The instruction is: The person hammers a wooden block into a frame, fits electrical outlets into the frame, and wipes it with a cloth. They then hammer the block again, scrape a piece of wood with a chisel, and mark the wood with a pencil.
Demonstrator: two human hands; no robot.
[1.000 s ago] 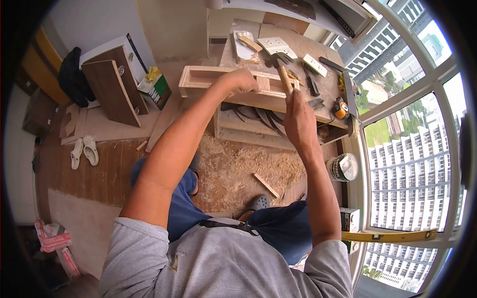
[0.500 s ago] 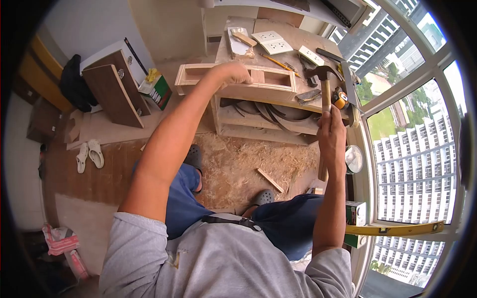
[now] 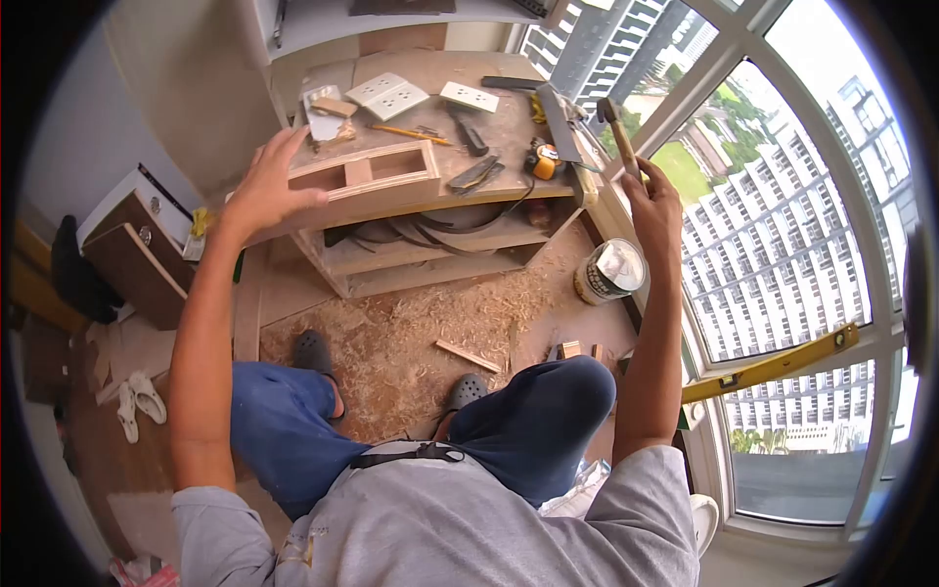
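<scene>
A hammer point(image 3: 622, 142) is gripped by its wooden handle in my right hand point(image 3: 655, 201), raised in front of the window with its head up. Fingers spread, my left hand point(image 3: 272, 186) is at the left end of a narrow wooden frame box point(image 3: 391, 191); whether it touches the box is hard to tell. The box lies along the front edge of a dusty work surface point(image 3: 391, 67). Behind it are a pencil point(image 3: 411, 134), white socket plates point(image 3: 388, 97), a dark-handled tool point(image 3: 469, 134) and an orange tape measure point(image 3: 545, 161).
An open cabinet point(image 3: 440, 264) holding curved dark strips stands below the box. A tub point(image 3: 611, 270) sits by the window, and a yellow spirit level point(image 3: 773, 370) juts out at the right. Shavings and a wood strip point(image 3: 468, 355) lie on the floor. Brown panels point(image 3: 137, 259) lean at the left.
The view has swung to the right. My left hand has gone from a closed hold over the box to spread fingers at its left end. The hammer is now raised before the window.
</scene>
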